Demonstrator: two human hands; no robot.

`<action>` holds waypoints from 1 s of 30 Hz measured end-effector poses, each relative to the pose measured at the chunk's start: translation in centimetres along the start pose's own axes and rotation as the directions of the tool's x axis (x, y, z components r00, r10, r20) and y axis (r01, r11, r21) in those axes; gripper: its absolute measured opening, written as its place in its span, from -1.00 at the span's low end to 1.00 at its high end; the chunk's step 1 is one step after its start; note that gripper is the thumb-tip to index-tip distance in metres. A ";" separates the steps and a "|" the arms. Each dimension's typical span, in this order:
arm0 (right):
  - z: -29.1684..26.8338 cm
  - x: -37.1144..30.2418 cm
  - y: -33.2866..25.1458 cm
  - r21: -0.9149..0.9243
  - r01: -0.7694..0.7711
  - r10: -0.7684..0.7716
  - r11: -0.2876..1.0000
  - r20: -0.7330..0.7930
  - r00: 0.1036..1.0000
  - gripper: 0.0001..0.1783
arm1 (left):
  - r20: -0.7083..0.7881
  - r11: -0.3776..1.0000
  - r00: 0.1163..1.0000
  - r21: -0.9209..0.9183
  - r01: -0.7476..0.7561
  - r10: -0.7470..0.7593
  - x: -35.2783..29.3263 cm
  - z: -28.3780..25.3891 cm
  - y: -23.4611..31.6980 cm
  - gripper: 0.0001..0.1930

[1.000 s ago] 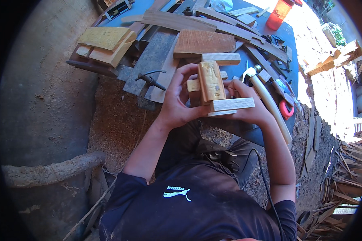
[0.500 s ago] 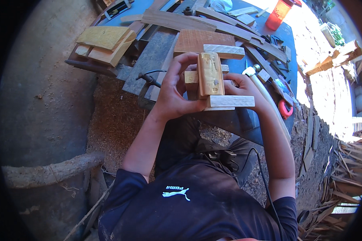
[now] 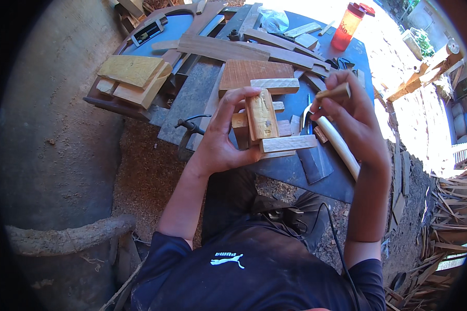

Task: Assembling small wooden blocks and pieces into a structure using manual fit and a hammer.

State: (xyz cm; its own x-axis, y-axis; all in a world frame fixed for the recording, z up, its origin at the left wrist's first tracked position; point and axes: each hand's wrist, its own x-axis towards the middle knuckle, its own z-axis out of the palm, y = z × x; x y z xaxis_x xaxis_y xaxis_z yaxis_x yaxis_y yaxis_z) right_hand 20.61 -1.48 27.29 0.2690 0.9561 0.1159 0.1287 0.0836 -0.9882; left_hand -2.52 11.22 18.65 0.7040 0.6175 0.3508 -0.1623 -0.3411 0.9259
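My left hand [image 3: 222, 137] grips a small wooden assembly [image 3: 263, 115], made of a thick, rounded block with several pale slats sticking out to the right. Its thumb presses near the lower edge and the fingers reach the top. Apart from it, to the right, my right hand [image 3: 359, 124] is raised and pinches a short wooden piece [image 3: 338, 93] between thumb and fingers. Below that hand lies a hammer [image 3: 340, 147] with a pale handle. A dark flat piece [image 3: 315, 166] rests on the bench beneath the assembly.
The blue-topped bench [image 3: 296, 179] carries long wooden strips [image 3: 223, 47] and a reddish-brown board [image 3: 251, 73]. Stacked blocks [image 3: 127, 71] and a phone [image 3: 148, 32] are at left. A red bottle [image 3: 346, 28] stands far right. A clamp [image 3: 192, 123] sits at the bench's left edge.
My right hand has left the assembly, moving right and upward with the short wooden piece now showing in its fingers. My left hand and the assembly have shifted slightly left and nearer.
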 end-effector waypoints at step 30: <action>5.2 2.7 -2.7 -0.267 0.319 -0.255 0.910 0.249 0.934 -0.61 | -0.104 0.973 0.969 -0.033 -0.228 0.224 0.4 0.7 0.9 -0.14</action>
State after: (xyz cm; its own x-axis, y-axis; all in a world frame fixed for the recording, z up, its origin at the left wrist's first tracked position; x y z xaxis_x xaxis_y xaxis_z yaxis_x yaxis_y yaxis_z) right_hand 16.01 2.29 29.78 -0.0187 0.9419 0.3353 0.4572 0.3062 -0.8350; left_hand -1.86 10.70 19.50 0.5737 0.5962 0.5616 -0.3416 -0.4491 0.8256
